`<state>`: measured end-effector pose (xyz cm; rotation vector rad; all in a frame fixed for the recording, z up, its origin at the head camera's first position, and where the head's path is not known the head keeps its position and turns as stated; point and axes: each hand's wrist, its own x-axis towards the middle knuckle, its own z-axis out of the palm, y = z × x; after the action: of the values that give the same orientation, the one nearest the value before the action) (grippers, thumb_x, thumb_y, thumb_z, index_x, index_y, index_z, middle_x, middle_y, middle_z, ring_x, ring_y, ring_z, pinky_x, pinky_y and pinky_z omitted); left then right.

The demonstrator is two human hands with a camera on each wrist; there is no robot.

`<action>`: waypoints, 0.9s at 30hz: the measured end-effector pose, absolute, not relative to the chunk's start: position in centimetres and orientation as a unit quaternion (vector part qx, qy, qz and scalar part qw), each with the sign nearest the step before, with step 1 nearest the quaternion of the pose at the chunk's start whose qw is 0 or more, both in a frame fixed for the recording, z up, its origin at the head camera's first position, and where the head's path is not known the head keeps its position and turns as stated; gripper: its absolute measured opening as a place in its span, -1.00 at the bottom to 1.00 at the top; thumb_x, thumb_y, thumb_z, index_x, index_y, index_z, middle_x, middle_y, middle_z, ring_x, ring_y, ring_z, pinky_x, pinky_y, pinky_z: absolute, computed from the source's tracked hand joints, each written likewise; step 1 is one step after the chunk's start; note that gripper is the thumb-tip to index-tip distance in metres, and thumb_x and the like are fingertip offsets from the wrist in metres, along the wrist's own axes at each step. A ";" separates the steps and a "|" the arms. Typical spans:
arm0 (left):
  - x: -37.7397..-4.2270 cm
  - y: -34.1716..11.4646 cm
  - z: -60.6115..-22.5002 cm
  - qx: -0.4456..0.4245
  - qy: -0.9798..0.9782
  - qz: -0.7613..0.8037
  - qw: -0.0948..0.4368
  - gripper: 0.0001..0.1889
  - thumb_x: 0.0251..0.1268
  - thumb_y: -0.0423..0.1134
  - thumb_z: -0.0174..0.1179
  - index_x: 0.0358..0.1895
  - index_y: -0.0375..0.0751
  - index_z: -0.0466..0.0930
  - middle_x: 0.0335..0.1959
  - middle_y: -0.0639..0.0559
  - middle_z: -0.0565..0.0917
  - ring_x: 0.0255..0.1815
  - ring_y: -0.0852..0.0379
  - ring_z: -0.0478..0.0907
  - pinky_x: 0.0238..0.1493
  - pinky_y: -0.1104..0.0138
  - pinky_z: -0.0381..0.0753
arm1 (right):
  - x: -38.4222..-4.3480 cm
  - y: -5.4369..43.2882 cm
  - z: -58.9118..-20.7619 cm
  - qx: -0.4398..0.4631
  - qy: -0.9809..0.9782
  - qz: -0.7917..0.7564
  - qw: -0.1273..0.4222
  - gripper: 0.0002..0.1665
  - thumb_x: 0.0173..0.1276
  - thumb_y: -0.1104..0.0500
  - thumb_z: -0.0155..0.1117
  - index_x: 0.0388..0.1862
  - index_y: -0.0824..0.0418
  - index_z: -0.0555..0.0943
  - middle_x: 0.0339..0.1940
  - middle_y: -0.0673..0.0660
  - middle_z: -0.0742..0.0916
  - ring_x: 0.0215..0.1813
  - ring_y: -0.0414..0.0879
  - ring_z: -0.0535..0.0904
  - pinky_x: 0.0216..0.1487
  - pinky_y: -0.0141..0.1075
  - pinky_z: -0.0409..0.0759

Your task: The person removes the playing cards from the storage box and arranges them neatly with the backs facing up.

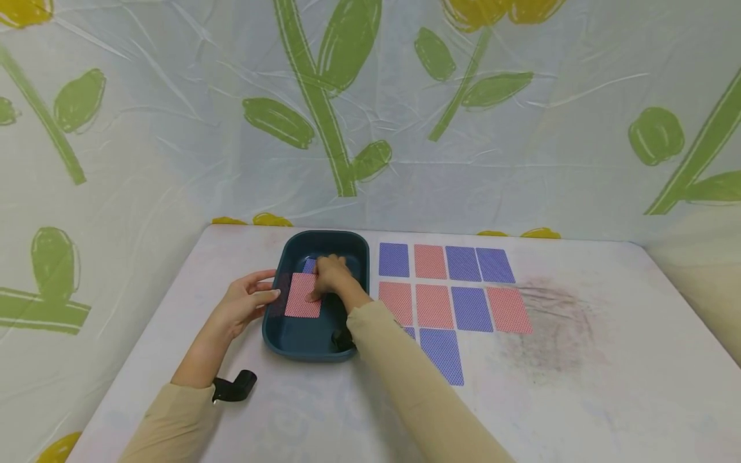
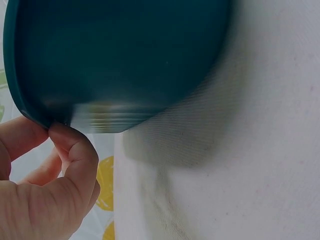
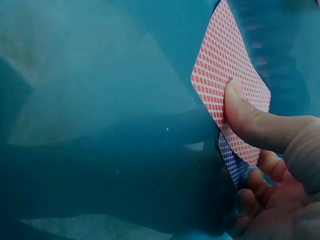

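A dark teal plastic tub stands on the table in the head view. My left hand is at its left side; in the left wrist view, thumb and forefinger pinch the tub's rim. Inside the tub, my right hand holds a red-backed playing card. The right wrist view has its thumb on the patterned face of that card, with the other fingers behind. Partly covered by it is a blue-backed playing card, close to the curled fingertips.
Right of the tub, several red-backed and blue-backed cards lie in rows, among them a red one and a blue one. My right sleeve hides part of the nearest row. A flowered sheet hangs behind the table.
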<state>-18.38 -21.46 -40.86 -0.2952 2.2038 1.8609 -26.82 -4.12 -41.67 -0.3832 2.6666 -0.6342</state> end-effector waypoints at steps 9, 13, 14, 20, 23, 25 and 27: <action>-18.4 -21.5 -40.8 -0.100 0.754 0.637 0.122 -0.43 0.30 -0.37 0.11 0.37 -0.28 0.19 0.08 -0.24 0.38 -0.17 0.14 0.48 -0.17 0.40 0.52 | -26.7 -4.7 -41.4 -0.137 0.950 -0.216 0.179 -0.37 -0.14 0.07 0.60 -0.11 0.13 0.46 -0.26 0.06 0.59 -0.21 -0.05 0.47 -0.19 -0.16 0.45; -18.4 -21.5 -40.7 -0.102 0.754 0.637 0.123 -0.43 0.30 -0.35 0.11 0.37 -0.26 0.19 0.10 -0.24 0.38 -0.17 0.14 0.47 -0.16 0.39 0.52 | -26.5 -4.8 -41.1 -0.122 0.953 -0.217 0.174 -0.37 -0.16 0.11 0.61 -0.13 0.11 0.45 -0.28 0.06 0.59 -0.24 -0.05 0.47 -0.21 -0.15 0.44; -18.4 -21.5 -40.7 -0.103 0.754 0.637 0.124 -0.42 0.30 -0.35 0.12 0.37 -0.26 0.19 0.11 -0.25 0.37 -0.18 0.15 0.47 -0.16 0.40 0.52 | -26.4 -4.8 -41.0 -0.117 0.952 -0.221 0.176 -0.39 -0.16 0.13 0.61 -0.15 0.11 0.44 -0.29 0.06 0.59 -0.26 -0.06 0.47 -0.24 -0.17 0.44; -18.4 -21.4 -40.6 -0.108 0.750 0.640 0.126 -0.42 0.29 -0.37 0.12 0.37 -0.27 0.19 0.06 -0.21 0.38 -0.22 0.16 0.47 -0.23 0.42 0.51 | -26.4 -4.5 -40.3 -0.090 0.907 -0.333 0.241 -0.64 0.06 0.41 0.38 -0.21 0.24 0.44 -0.36 0.14 0.53 -0.48 -0.06 0.51 -0.43 -0.27 0.58; -18.4 -21.5 -40.6 -0.108 0.751 0.639 0.124 -0.43 0.29 -0.38 0.11 0.36 -0.28 0.19 0.02 -0.19 0.39 -0.20 0.13 0.47 -0.23 0.42 0.52 | -26.3 -4.3 -39.7 -0.072 0.878 -0.387 0.274 -0.73 0.16 0.51 0.20 -0.19 0.30 0.45 -0.37 0.18 0.50 -0.52 -0.06 0.46 -0.43 -0.23 0.61; -18.4 -21.5 -40.6 -0.107 0.752 0.638 0.123 -0.43 0.29 -0.37 0.11 0.36 -0.28 0.20 0.02 -0.19 0.40 -0.19 0.13 0.47 -0.21 0.42 0.52 | -26.2 -4.2 -39.4 -0.066 0.864 -0.410 0.286 -0.75 0.19 0.53 0.13 -0.18 0.32 0.46 -0.35 0.20 0.50 -0.52 -0.07 0.42 -0.39 -0.21 0.61; -18.4 -21.6 -40.7 -0.105 0.753 0.638 0.124 -0.42 0.29 -0.36 0.12 0.36 -0.28 0.19 0.03 -0.19 0.40 -0.18 0.13 0.47 -0.20 0.42 0.52 | -26.2 -4.0 -39.2 -0.065 0.852 -0.428 0.294 -0.75 0.21 0.54 0.09 -0.16 0.34 0.46 -0.34 0.22 0.50 -0.52 -0.08 0.40 -0.34 -0.18 0.62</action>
<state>-18.38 -21.55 -40.67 -0.3058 2.1947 1.8595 -26.20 -3.98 -39.22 -0.1730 2.2680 -1.1391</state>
